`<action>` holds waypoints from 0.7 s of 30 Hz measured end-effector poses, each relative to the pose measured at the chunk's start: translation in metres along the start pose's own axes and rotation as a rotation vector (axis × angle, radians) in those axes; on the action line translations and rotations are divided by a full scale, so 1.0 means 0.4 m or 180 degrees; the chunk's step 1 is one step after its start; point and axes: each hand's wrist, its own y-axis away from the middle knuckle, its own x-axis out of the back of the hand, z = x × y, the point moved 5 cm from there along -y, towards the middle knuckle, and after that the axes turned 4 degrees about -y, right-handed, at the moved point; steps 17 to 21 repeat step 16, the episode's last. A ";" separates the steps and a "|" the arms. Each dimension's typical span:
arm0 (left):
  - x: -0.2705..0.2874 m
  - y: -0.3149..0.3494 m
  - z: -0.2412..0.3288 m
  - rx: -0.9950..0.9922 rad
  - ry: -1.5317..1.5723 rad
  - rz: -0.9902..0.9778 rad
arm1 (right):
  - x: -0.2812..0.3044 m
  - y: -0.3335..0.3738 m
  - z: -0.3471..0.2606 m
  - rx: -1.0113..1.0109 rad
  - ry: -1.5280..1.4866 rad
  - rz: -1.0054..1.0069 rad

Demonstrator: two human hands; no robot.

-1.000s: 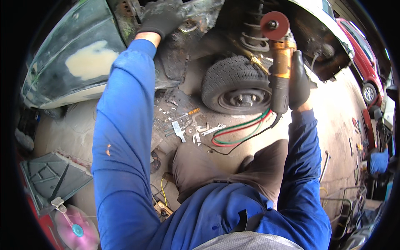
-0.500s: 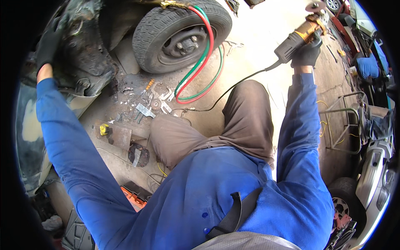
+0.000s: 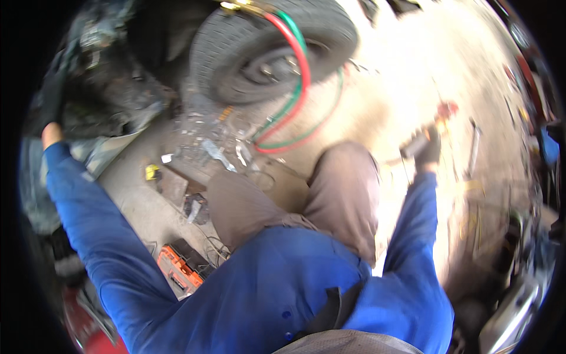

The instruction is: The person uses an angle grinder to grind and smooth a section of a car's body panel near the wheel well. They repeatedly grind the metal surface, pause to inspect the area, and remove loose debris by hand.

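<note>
My right hand point(image 3: 430, 151), in a dark glove, is closed around an angle grinder point(image 3: 415, 143) low over the floor at the right. The grinder's disc end point(image 3: 447, 110) points away from me and is blurred. At the far left my gloved left hand point(image 3: 53, 105) reaches to the rusty, dark car body point(image 3: 97, 88). Its fingers blend into the dark metal and cannot be made out. Between my hands, beyond my knees, stands a wheel with its tyre point(image 3: 206, 65). Red and green hoses point(image 3: 302, 71) hang in front of it from a brass fitting point(image 3: 244, 7).
Metal scraps and hand tools point(image 3: 215, 152) litter the floor before the wheel. Nearer lie a yellow tape measure point(image 3: 152, 172), a metal block point(image 3: 174, 187) and an orange-black case point(image 3: 180, 265). A long metal tool point(image 3: 474, 147) lies right of the grinder. Vehicle parts point(image 3: 510, 310) line the right edge.
My right hand has come down and nearer with the grinder, which was held up high at the right. My left hand stays at the car body. The view has shifted and blurred.
</note>
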 end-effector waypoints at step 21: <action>0.170 0.054 0.181 0.1458 -0.0266 -0.0398 | 0.193 -0.396 0.621 -0.1325 -0.0026 -0.0167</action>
